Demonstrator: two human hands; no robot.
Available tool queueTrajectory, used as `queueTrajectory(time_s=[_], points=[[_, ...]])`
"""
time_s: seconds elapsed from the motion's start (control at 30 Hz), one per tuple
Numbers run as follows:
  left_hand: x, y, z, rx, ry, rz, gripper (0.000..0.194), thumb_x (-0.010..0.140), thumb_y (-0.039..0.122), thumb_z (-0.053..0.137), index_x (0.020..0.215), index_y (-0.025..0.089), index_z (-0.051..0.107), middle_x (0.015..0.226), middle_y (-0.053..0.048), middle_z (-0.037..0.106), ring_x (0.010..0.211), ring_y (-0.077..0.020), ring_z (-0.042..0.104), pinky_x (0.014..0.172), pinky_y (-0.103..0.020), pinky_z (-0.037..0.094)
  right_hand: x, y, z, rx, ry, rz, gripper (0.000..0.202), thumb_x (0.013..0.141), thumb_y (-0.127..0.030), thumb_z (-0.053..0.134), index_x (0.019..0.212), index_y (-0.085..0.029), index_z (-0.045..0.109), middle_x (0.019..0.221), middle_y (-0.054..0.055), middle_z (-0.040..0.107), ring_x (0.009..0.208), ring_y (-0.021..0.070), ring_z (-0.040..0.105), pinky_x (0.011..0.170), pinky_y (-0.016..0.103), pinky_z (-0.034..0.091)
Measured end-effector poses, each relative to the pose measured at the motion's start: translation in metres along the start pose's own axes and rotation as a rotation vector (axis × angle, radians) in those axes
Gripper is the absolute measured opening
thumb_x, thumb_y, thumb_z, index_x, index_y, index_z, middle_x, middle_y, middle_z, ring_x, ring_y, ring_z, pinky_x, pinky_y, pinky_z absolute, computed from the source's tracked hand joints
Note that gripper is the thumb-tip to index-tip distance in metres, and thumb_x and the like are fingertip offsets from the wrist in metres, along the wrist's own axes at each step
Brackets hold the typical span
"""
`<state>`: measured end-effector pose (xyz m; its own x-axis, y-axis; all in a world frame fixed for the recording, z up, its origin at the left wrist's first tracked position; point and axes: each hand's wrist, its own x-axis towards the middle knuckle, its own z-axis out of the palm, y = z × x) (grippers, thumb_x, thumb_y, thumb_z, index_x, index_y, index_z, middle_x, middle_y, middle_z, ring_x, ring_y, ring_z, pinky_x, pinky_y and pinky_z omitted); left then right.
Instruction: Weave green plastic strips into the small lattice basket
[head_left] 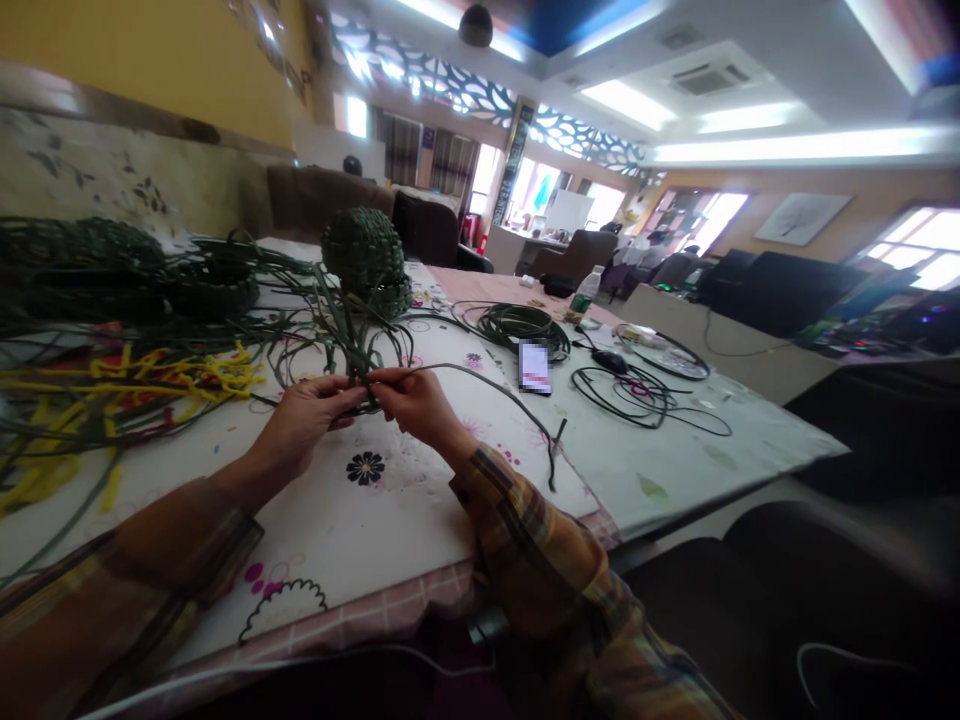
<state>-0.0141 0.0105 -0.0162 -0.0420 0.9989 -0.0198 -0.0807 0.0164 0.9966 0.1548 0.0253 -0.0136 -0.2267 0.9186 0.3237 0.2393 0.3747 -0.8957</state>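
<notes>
Both hands meet over the flowered tablecloth (420, 500), working on a bunch of dark green weaving strips (351, 335) that fan upward and outward. My left hand (319, 410) pinches the base of the bunch from the left, thumb on top. My right hand (421, 402) is closed on a strip at the same spot. One long green strip (499, 385) arcs from there to the right and ends on the cloth with a bent tip. The fingertips partly hide where the strips cross. Just behind stands a woven green basket-like piece (363, 250).
Yellow fuzzy strips (172, 380) and more green woven pieces (210, 280) crowd the left. Toward the right lie a coil of green strip (517, 328), a phone (535, 367), a plastic bottle (586, 293), a black mouse (610, 360) and loose dark coils (634, 395).
</notes>
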Motion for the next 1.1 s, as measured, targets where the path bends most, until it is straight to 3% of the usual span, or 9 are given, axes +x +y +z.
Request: queueTrajectory(time_s=[0.2, 0.5, 0.6, 0.73, 0.9, 1.1], points=[[0.0, -0.002, -0.001, 0.032, -0.022, 0.01, 0.056, 0.041, 0.055, 0.099, 0.075, 0.019, 0.074, 0.078, -0.004, 0.073, 0.07, -0.0183, 0.067, 0.063, -0.027, 0.053, 0.002, 0.0, -0.001, 0.089, -0.053, 0.055, 0.022, 0.086, -0.018, 0.065, 0.1, -0.015, 0.082, 0.049, -0.007, 0.058, 0.045, 0.0068, 0.051, 0.046, 0.018, 0.04], [-0.001, -0.007, 0.002, -0.04, 0.013, 0.043, 0.051, 0.044, 0.051, 0.099, 0.07, 0.02, 0.068, 0.078, -0.001, 0.071, 0.072, -0.0153, 0.066, 0.066, -0.025, 0.053, 0.004, 0.005, 0.0, 0.358, -0.119, 0.136, 0.015, 0.083, -0.026, 0.07, 0.094, -0.016, 0.073, 0.047, -0.01, 0.055, 0.036, 0.0061, 0.045, 0.034, 0.017, 0.034], [-0.002, -0.006, 0.002, -0.037, 0.012, 0.047, 0.051, 0.042, 0.051, 0.1, 0.07, 0.02, 0.071, 0.077, -0.001, 0.07, 0.071, -0.0146, 0.065, 0.066, -0.024, 0.053, 0.005, 0.006, -0.001, 0.428, -0.137, 0.142, 0.015, 0.08, -0.028, 0.074, 0.09, -0.017, 0.07, 0.048, -0.01, 0.058, 0.039, 0.0064, 0.048, 0.037, 0.017, 0.038], [-0.003, -0.006, 0.003, -0.012, 0.005, 0.101, 0.051, 0.041, 0.052, 0.1, 0.066, 0.019, 0.069, 0.071, 0.0, 0.066, 0.067, -0.0132, 0.059, 0.063, -0.024, 0.049, 0.004, 0.007, -0.005, 0.469, -0.209, 0.154, 0.016, 0.08, -0.03, 0.075, 0.088, -0.018, 0.067, 0.044, -0.013, 0.054, 0.034, 0.0041, 0.041, 0.049, 0.019, 0.053], [-0.004, -0.005, 0.001, 0.07, -0.068, 0.17, 0.05, 0.048, 0.056, 0.098, 0.068, 0.019, 0.071, 0.068, 0.0, 0.064, 0.064, -0.0138, 0.053, 0.059, -0.026, 0.043, 0.005, 0.006, -0.017, 0.472, -0.33, 0.163, 0.017, 0.082, -0.029, 0.076, 0.087, -0.018, 0.064, 0.045, -0.014, 0.053, 0.035, 0.003, 0.043, 0.063, 0.024, 0.061], [-0.002, -0.004, -0.003, 0.116, -0.159, 0.16, 0.047, 0.051, 0.055, 0.097, 0.071, 0.018, 0.075, 0.07, -0.001, 0.067, 0.067, -0.0142, 0.055, 0.063, -0.026, 0.042, 0.007, 0.008, -0.025, 0.411, -0.429, 0.084, 0.02, 0.081, -0.032, 0.077, 0.085, -0.019, 0.062, 0.05, -0.013, 0.057, 0.035, 0.0026, 0.042, 0.058, 0.023, 0.061]])
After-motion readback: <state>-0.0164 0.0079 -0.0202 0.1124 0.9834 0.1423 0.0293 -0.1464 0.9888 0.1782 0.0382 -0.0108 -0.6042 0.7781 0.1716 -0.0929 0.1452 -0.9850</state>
